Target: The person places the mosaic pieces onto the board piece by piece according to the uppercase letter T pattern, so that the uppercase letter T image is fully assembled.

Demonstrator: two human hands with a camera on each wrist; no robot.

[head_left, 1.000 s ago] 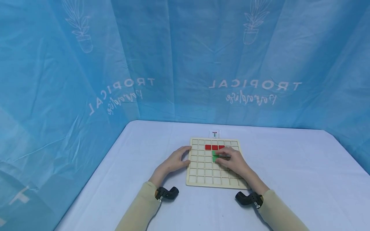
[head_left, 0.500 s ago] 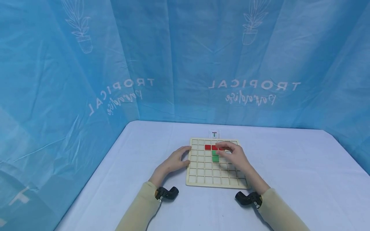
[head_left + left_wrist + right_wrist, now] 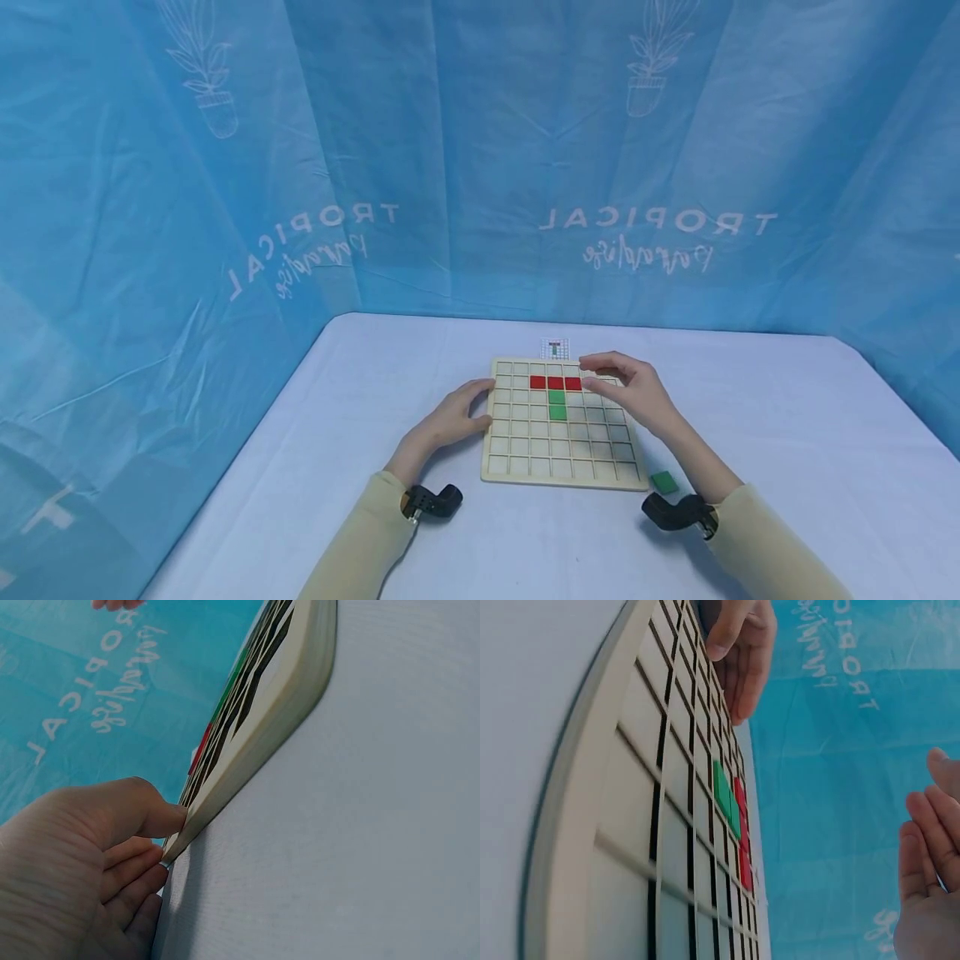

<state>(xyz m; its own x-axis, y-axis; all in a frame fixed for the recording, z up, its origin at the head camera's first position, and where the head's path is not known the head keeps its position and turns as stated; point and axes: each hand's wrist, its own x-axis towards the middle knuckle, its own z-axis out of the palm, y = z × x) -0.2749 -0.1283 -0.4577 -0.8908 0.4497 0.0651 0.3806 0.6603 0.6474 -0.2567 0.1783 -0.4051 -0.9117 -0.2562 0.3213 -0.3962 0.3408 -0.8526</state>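
A pale grid board lies on the white table. Set in its cells are a row of red tiles and, below the middle one, two green tiles, forming a T. My left hand rests at the board's left edge; in the left wrist view its thumb touches that rim. Above the board's upper right part hovers my right hand, thumb and fingers apart and holding nothing. The right wrist view also has this hand off the board.
One loose green tile lies on the table just off the board's lower right corner, near the right wrist. Behind the board's far edge is a small printed card with a T pattern. Blue curtains stand around the table.
My right hand has lifted off the green tiles and moved right and away, uncovering all the tiles. The loose green tile beside the board has come into view. My left hand stays put.
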